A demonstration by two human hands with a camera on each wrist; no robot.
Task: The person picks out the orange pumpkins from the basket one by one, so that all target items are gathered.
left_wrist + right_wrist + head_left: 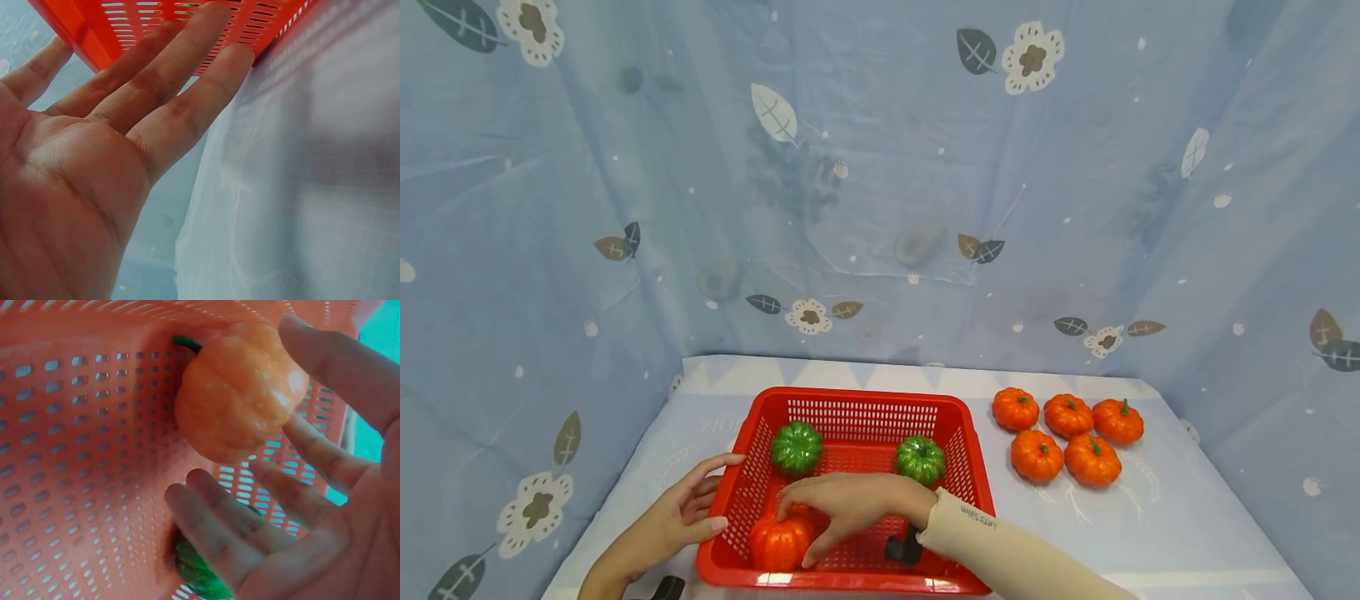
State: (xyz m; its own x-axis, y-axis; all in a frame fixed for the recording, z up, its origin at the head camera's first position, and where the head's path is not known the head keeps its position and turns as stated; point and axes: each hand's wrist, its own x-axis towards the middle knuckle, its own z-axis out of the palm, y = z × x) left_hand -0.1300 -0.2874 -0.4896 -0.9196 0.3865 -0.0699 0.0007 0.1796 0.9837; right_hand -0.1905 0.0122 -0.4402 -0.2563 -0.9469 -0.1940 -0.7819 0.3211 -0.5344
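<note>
A small orange-red pumpkin (775, 546) sits in the near left corner of a red slotted plastic basket (868, 582). My right hand (853, 504) reaches over it, thumb on one side and index finger on the other. In the right wrist view the pumpkin (234, 394) shows a green stem, and the other fingers of the hand (312, 512) spread apart from it. Two green pumpkins, one at the left (797, 448) and one at the right (921, 460), lie inside the basket. My left hand (673, 517) touches the basket's left side with extended fingers.
Several orange pumpkins (1037, 457) stand grouped on the table (1187, 533) to the right of the basket. A blue patterned cloth (880, 208) hangs behind and on both sides. A black object (904, 548) shows below my right wrist.
</note>
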